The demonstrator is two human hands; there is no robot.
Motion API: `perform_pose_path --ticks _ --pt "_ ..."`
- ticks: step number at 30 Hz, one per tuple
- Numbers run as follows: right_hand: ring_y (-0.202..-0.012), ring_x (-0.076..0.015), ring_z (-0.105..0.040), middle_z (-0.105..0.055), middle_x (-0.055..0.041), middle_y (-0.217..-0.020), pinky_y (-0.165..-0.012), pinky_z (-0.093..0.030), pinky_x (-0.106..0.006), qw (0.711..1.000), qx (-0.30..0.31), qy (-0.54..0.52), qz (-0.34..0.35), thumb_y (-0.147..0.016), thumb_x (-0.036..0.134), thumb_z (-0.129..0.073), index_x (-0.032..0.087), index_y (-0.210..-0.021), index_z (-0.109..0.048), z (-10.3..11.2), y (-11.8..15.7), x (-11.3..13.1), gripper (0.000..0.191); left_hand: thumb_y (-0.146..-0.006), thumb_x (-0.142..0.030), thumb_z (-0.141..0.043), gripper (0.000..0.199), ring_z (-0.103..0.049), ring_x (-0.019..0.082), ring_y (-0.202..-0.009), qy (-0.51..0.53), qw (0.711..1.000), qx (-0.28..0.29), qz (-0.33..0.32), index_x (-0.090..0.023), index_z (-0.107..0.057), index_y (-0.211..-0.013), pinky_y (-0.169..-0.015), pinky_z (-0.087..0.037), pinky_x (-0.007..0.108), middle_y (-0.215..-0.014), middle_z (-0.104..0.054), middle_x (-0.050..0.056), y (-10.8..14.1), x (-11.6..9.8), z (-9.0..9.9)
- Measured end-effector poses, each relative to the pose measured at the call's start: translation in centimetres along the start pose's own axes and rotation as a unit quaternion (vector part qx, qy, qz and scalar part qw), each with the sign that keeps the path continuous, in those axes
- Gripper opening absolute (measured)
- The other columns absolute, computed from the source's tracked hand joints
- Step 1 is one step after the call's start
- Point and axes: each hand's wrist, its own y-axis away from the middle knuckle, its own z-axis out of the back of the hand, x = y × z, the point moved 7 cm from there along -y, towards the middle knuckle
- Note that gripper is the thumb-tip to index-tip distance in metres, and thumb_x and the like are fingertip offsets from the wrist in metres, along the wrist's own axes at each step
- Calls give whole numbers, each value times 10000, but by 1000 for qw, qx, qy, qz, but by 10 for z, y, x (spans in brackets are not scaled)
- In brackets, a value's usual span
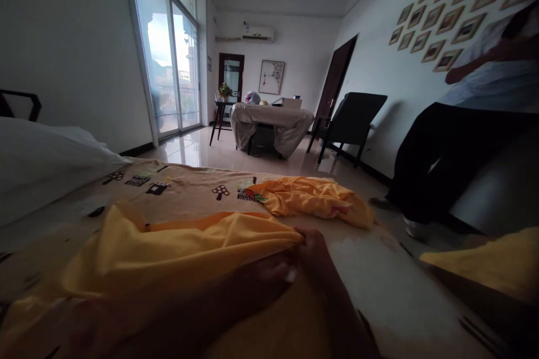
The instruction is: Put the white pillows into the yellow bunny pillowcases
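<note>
A large yellow cloth (168,252) lies in folds over a patterned beige sheet (189,182). At its right end my right hand (311,244) pinches the edge of the fabric. Just left of it and slightly lower, my left hand (278,272) is closed on the same cloth, its forearm lying across the folds; its fingers are partly in shadow. Beyond my hands rests a crumpled orange-yellow cloth (311,199) with a red and green print at its left end.
More yellow fabric (492,261) is at the right edge. A person (463,123) stands at the right, near a dark chair (353,123). White sheeting (46,162) is at left. A covered table (269,115) stands farther back beside a plant (225,91).
</note>
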Motion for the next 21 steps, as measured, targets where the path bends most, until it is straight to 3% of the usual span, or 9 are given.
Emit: perform_pose_path --ticks 3,7,11,14,18,21 --pt "-670 -177 -596 -670 5 -648 -581 -414 -221 998 42 -38 -25 -656 211 -460 146 -717 -693 -7 2 -5 250 -938 -122 -435 278 -519 218 -1219 -36 999 -30 -25 -143 -556 -1188 -1018 -468 388 -1272 -577 153 2 -9 7" --pt "-637 -162 -571 -657 16 -624 -561 -396 -213 998 44 -35 -27 -686 220 -468 145 -659 -669 -3 6 -3 217 -905 -62 -442 207 -572 201 -1158 -129 985 -46 -107 -101 -609 -1020 -1017 -475 309 -1092 -680 145 6 -21 4" --pt "-653 -169 -580 -670 7 -646 -559 -395 -213 999 35 -13 -16 -678 238 -459 148 -687 -691 6 7 5 250 -939 -127 -347 330 -554 210 -1194 -89 996 0 -9 -101 -556 -1193 -1014 -481 328 -1246 -611 161 2 4 -10" --pt "-626 -163 -574 -656 0 -618 -547 -396 -211 1000 7 8 -5 -668 265 -477 156 -634 -678 15 10 14 231 -958 -184 -353 331 -577 215 -1147 -11 999 43 30 -121 -555 -1213 -1010 -474 328 -1232 -616 143 1 17 -22" --pt "-653 -168 -595 -673 -6 -658 -584 -428 -218 999 -24 17 12 -668 262 -496 164 -618 -683 21 13 22 217 -956 -270 -453 266 -579 199 -1088 46 996 32 70 -205 -576 -1183 -971 -481 378 -1239 -588 100 4 28 -28" --pt "-605 -172 -579 -644 13 -581 -528 -412 -217 1000 -11 1 -18 -665 273 -506 155 -635 -695 18 15 19 225 -933 -333 -514 287 -581 200 -1038 60 994 29 83 -193 -572 -1178 -898 -509 412 -1237 -560 102 6 31 -30"
